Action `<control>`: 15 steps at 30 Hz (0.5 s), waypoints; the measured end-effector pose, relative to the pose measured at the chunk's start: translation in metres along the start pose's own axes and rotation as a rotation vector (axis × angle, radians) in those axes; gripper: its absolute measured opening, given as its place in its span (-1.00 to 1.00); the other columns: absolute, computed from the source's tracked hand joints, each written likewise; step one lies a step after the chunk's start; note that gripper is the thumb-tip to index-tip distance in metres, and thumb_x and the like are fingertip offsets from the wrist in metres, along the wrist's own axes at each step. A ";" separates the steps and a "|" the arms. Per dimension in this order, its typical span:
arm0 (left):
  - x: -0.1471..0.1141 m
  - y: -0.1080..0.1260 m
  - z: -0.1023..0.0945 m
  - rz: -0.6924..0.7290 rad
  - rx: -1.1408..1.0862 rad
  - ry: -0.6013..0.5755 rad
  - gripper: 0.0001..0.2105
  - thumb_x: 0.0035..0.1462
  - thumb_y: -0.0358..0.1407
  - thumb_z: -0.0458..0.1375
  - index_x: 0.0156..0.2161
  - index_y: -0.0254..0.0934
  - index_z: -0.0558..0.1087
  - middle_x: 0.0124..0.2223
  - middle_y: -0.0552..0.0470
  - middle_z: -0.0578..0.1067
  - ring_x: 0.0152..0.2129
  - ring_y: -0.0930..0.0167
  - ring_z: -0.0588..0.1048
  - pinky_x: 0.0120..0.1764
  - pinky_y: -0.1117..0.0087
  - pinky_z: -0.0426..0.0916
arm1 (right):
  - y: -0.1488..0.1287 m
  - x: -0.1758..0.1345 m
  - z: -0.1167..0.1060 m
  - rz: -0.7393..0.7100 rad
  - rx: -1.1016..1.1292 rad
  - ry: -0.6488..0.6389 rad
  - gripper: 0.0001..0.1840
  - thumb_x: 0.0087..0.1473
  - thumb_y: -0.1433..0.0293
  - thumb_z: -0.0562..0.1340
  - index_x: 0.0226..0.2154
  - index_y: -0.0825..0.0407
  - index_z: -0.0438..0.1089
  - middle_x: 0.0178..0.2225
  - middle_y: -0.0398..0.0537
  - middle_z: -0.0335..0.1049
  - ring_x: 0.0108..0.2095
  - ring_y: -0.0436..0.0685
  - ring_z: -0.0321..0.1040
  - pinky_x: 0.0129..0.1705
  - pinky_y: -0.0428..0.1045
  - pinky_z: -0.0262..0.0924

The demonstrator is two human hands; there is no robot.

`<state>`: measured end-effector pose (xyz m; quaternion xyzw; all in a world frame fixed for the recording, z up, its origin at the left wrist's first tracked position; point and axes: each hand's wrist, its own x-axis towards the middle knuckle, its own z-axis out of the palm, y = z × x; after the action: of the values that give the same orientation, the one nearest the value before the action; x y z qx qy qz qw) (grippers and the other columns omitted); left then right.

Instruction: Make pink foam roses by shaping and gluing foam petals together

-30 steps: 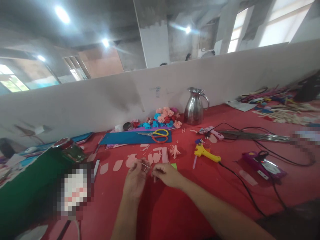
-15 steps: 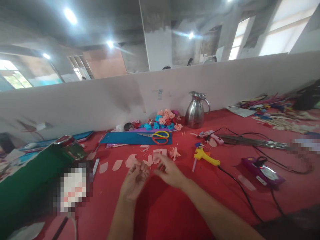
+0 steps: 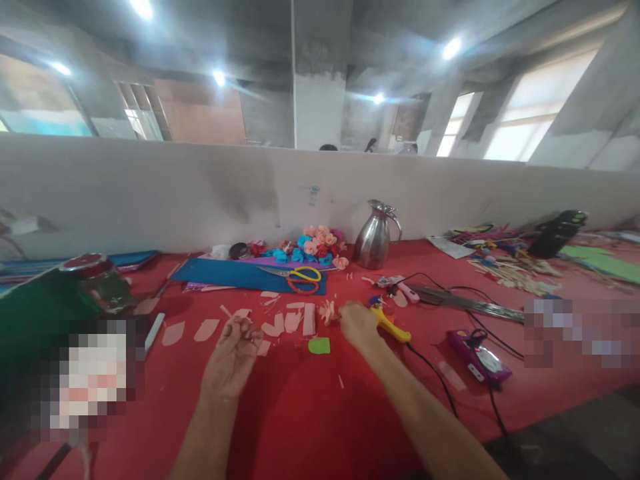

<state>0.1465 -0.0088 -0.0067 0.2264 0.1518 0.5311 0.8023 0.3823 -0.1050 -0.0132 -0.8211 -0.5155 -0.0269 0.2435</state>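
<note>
Head view: red tabletop (image 3: 300,427), pale partition (image 3: 200,193) behind it, grey room (image 3: 270,110) beyond with pillar (image 3: 320,100), ceiling lights (image 3: 379,99), windows (image 3: 525,107). Left hand (image 3: 233,353) palm up near pink cut pieces (image 3: 207,329), fingers curled; can't tell if anything's clamped. Right hand (image 3: 357,323) between pink petal cluster (image 3: 327,311) and yellow glue gun (image 3: 393,327), both lying on tabletop; finger state hidden, can't tell. Scissors (image 3: 287,273) on blue sheet (image 3: 215,277), steel jug (image 3: 374,240) near partition.

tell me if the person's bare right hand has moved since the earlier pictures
Yes: judged by the silver metal jug, the bare right hand has moved rightward, now close beside the yellow plastic glue gun; whether they touch, I cannot tell.
</note>
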 end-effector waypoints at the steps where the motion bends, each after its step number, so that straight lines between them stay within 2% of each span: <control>1: 0.000 -0.001 -0.001 0.006 0.006 0.005 -0.88 -0.09 -0.43 0.27 -0.44 -0.31 0.38 -0.48 0.13 0.28 -0.55 0.55 0.28 -0.47 0.51 0.32 | -0.002 0.001 0.002 -0.013 0.030 0.019 -0.82 -0.07 0.58 0.16 -0.53 0.08 0.45 -0.42 0.06 0.43 -0.35 0.12 0.34 -0.33 -0.05 0.15; 4: 0.001 -0.002 -0.002 0.011 0.016 0.013 -0.89 -0.07 -0.42 0.26 -0.45 -0.29 0.38 -0.48 0.14 0.28 -0.55 0.55 0.29 -0.47 0.51 0.32 | -0.006 0.005 -0.002 -0.044 0.295 0.145 -0.80 0.03 0.47 0.11 -0.43 0.06 0.45 -0.41 -0.01 0.45 -0.38 0.10 0.35 -0.33 -0.06 0.18; 6: 0.001 -0.003 -0.002 0.002 0.018 0.009 -0.88 -0.07 -0.40 0.26 -0.46 -0.28 0.37 -0.49 0.14 0.28 -0.56 0.56 0.28 -0.47 0.51 0.31 | -0.006 0.005 -0.006 -0.071 0.583 0.246 -0.81 0.01 0.41 0.12 -0.39 0.06 0.45 -0.39 -0.02 0.46 -0.36 0.13 0.35 -0.32 -0.04 0.22; 8: 0.002 -0.005 -0.002 0.005 0.018 -0.001 -0.85 -0.09 -0.39 0.28 -0.47 -0.28 0.36 -0.50 0.14 0.27 -0.57 0.56 0.28 -0.47 0.52 0.31 | -0.006 0.003 -0.008 -0.095 0.763 0.304 -0.82 -0.03 0.41 0.13 -0.40 0.05 0.45 -0.38 -0.02 0.47 -0.33 0.15 0.36 -0.28 -0.01 0.24; 12: 0.001 -0.001 -0.002 0.037 0.006 -0.010 -0.81 -0.16 -0.38 0.32 -0.47 -0.29 0.36 -0.50 0.14 0.28 -0.58 0.56 0.28 -0.49 0.52 0.31 | -0.008 -0.002 -0.006 -0.112 0.803 0.341 -0.84 -0.07 0.45 0.14 -0.47 0.04 0.45 -0.41 -0.03 0.47 -0.33 0.18 0.37 -0.23 0.04 0.25; 15: 0.000 0.011 -0.002 0.089 -0.029 0.042 -0.82 -0.15 -0.39 0.31 -0.46 -0.29 0.36 -0.48 0.14 0.30 -0.56 0.54 0.29 -0.45 0.49 0.33 | -0.009 -0.003 -0.006 -0.129 0.784 0.348 -0.85 -0.09 0.48 0.15 -0.49 0.03 0.44 -0.41 -0.03 0.47 -0.34 0.18 0.37 -0.24 0.06 0.26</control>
<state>0.1374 -0.0044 -0.0029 0.2100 0.1509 0.5729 0.7778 0.3748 -0.1071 -0.0055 -0.6160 -0.4883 0.0178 0.6179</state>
